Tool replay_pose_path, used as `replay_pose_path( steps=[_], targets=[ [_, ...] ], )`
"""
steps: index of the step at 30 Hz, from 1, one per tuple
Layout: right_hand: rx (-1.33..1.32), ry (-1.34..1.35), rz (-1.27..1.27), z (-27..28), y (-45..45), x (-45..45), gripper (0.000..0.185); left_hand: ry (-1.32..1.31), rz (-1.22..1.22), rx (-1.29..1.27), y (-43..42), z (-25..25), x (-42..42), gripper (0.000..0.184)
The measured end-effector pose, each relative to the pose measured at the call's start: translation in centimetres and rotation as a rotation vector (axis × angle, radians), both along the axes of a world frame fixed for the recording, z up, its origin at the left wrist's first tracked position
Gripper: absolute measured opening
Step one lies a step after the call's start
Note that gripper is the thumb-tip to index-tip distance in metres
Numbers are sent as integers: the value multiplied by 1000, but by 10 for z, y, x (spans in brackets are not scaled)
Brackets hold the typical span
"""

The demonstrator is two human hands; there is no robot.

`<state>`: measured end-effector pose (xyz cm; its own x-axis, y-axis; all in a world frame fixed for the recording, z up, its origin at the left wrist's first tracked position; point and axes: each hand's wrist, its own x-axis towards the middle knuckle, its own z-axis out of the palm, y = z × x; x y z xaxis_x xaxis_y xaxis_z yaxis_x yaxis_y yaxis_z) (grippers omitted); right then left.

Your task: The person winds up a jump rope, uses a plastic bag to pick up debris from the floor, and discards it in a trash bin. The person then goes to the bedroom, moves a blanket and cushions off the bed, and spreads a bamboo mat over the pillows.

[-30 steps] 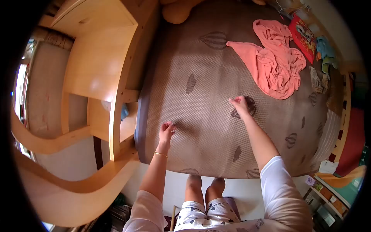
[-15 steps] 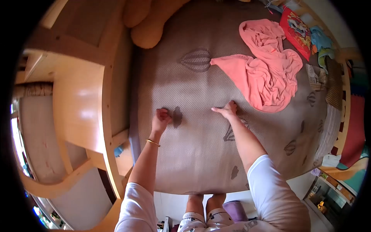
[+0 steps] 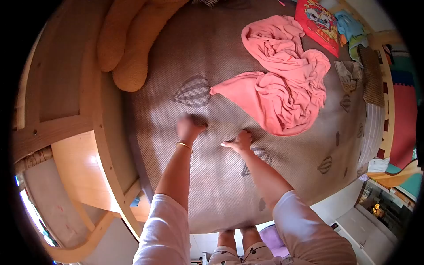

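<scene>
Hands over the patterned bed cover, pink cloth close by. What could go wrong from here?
1. The pink cloth lies loose and crumpled just beyond the right hand; a forward sweep might drag it.
2. If the bed cover gets pulled, the cloth lying on it would probably shift too.
3. The bracelet on the left hand's wrist could snag the cover's textured weave.

The one view looks from the person's head, forward and steeply down onto the bed (image 3: pixel 212 198), wide-angled, with the edges bowed and the corners black. It sits close above the body: sleeves (image 3: pixel 164 232) and shorts (image 3: pixel 240 255) enter at the bottom, while the left hand (image 3: pixel 191 127) and right hand (image 3: pixel 240 140) fall near the middle. Pink cloth (image 3: pixel 291 88) lies farther off, toward the upper right.
</scene>
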<state>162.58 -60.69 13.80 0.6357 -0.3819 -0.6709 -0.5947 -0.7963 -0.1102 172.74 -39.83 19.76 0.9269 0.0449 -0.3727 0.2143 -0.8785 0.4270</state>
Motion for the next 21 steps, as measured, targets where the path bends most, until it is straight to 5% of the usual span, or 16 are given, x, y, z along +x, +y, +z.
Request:
replay_pose_path(
  steps=[5, 7, 13, 18, 21],
  targets=[
    [46, 63, -30, 26, 1, 10, 114, -288, -159, 53, 8, -54, -3, 69],
    [26, 23, -31, 21, 2, 6, 113, -7, -80, 100, -4, -23, 2, 73],
    [168, -72, 121, 8, -12, -6, 105, 140, -29, 116, 9, -61, 5, 98],
    [617, -420, 52, 13, -110, 22, 61, 236, 5, 113, 11, -60, 8, 115],
    [257, -856, -107, 91, -164, 81, 54, 261, -30, 146, 15, -70, 11, 119]
  ],
)
